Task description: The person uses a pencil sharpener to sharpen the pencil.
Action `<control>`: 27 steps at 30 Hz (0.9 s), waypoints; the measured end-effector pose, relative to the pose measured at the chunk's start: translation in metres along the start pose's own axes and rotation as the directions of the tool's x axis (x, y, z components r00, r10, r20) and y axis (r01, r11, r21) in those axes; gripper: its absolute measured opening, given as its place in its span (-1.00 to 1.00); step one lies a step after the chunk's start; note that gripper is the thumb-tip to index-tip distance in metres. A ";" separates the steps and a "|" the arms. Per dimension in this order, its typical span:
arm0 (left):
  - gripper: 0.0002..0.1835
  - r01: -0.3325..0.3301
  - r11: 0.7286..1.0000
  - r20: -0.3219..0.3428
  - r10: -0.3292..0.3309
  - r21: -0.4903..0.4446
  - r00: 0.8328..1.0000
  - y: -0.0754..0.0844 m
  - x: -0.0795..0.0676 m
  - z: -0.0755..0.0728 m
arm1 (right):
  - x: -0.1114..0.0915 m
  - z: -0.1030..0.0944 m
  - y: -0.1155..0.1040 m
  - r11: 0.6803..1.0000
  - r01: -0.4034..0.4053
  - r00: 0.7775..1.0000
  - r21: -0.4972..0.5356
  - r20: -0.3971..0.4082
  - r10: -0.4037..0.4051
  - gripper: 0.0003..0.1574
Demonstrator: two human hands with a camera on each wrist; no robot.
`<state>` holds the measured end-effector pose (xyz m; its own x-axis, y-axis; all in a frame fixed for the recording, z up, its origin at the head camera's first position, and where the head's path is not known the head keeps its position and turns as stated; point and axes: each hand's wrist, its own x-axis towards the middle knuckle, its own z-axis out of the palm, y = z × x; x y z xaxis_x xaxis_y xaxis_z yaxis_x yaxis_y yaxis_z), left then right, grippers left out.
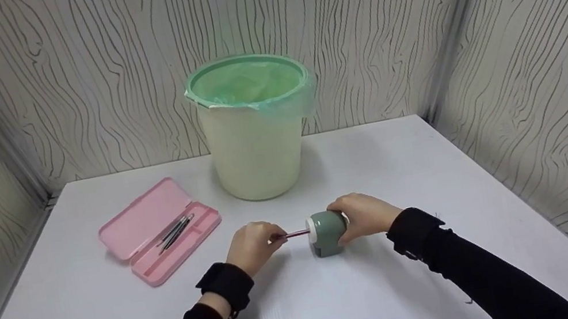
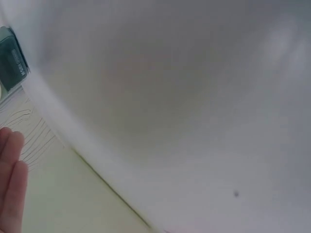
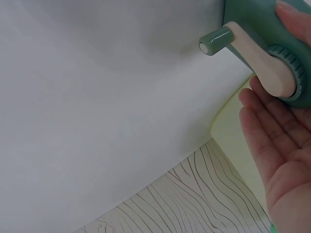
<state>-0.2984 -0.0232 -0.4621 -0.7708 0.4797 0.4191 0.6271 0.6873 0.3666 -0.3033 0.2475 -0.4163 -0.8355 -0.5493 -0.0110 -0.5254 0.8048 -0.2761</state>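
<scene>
A green crank pencil sharpener (image 1: 329,227) stands on the table, its white front facing left. My left hand (image 1: 256,246) pinches the end of a thin reddish pencil (image 1: 297,233), which lies level with its other end at the sharpener's front. From the right, my right hand (image 1: 366,215) holds the sharpener's body, thumb and fingers on opposite sides. The right wrist view shows the sharpener's pale crank arm (image 3: 262,63) with a green knob (image 3: 216,41), and fingers beneath it. Only some left fingers (image 2: 13,189) and a corner of the sharpener (image 2: 12,58) appear in the left wrist view.
An open pink pencil case (image 1: 178,254) lies on the left of the white table (image 1: 312,318), with several dark pencils (image 1: 175,234) inside. Behind the hands stands a pale bin (image 1: 258,152) lined with a green bag. Wood-patterned panels (image 1: 127,64) enclose the table.
</scene>
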 end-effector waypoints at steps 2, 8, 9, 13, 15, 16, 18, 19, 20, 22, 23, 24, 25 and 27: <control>-0.95 -0.004 1.000 0.006 0.004 -0.011 1.000 -0.001 0.001 -0.001 | 0.000 0.000 0.000 1.000 -0.003 1.000 -0.002 0.001 0.003 -0.35; -0.92 0.007 0.999 0.050 -0.005 -0.032 0.999 -0.002 0.004 -0.005 | 0.000 -0.001 -0.001 1.000 -0.010 1.000 -0.004 0.002 0.010 -0.34; -0.92 0.011 0.999 0.059 -0.009 -0.034 0.998 -0.002 0.005 -0.005 | 0.000 -0.001 -0.002 1.000 -0.011 1.000 -0.002 0.004 0.011 -0.34; -0.92 0.015 0.999 0.078 -0.012 -0.035 0.997 -0.003 0.007 -0.006 | 0.000 -0.001 -0.002 1.000 -0.019 1.000 0.009 0.006 0.019 -0.36; -0.92 0.010 0.999 0.081 -0.007 -0.033 0.997 -0.003 0.007 -0.006 | -0.001 -0.001 -0.002 1.000 -0.027 1.000 0.009 0.005 0.027 -0.36; -0.92 0.007 0.999 0.082 -0.005 -0.032 0.997 -0.004 0.008 -0.006 | -0.001 -0.001 -0.002 1.000 -0.030 1.000 0.007 0.004 0.030 -0.36; -0.92 0.002 0.999 0.083 0.001 -0.035 0.997 -0.004 0.008 -0.006 | -0.001 -0.001 -0.001 0.999 -0.034 0.999 0.003 0.002 0.034 -0.35; -0.93 0.001 0.999 0.082 0.002 -0.039 0.997 -0.005 0.008 -0.006 | -0.001 0.000 -0.001 0.999 -0.033 0.999 0.002 0.001 0.033 -0.34; -0.93 0.000 0.999 0.080 0.003 -0.045 0.997 -0.005 0.008 -0.006 | -0.001 0.000 -0.001 0.999 -0.032 0.999 0.000 -0.001 0.032 -0.34; -0.93 -0.002 0.999 0.079 0.006 -0.052 0.997 -0.006 0.009 -0.006 | -0.002 0.001 -0.001 1.000 -0.027 1.000 -0.005 -0.003 0.027 -0.34; -0.94 -0.006 0.999 0.076 0.010 -0.054 0.997 -0.007 0.009 -0.006 | -0.002 0.001 -0.001 1.000 -0.025 1.000 -0.005 -0.003 0.025 -0.34; -0.94 -0.007 0.998 0.075 0.012 -0.057 0.997 -0.007 0.009 -0.006 | -0.002 0.001 -0.002 1.000 -0.023 1.000 -0.004 -0.004 0.023 -0.34; -0.94 -0.003 0.998 0.079 0.008 -0.059 0.997 -0.007 0.009 -0.006 | -0.002 0.000 -0.002 1.000 -0.022 1.000 -0.005 -0.005 0.022 -0.35; -0.93 0.003 0.998 0.087 0.003 -0.060 0.996 -0.008 0.009 -0.006 | -0.002 0.000 -0.002 1.000 -0.022 1.000 -0.008 -0.006 0.022 -0.36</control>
<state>-0.3095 -0.0277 -0.4562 -0.7761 0.5272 0.3459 0.6306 0.6544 0.4173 -0.3007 0.2465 -0.4157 -0.8477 -0.5303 -0.0117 -0.5082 0.8183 -0.2685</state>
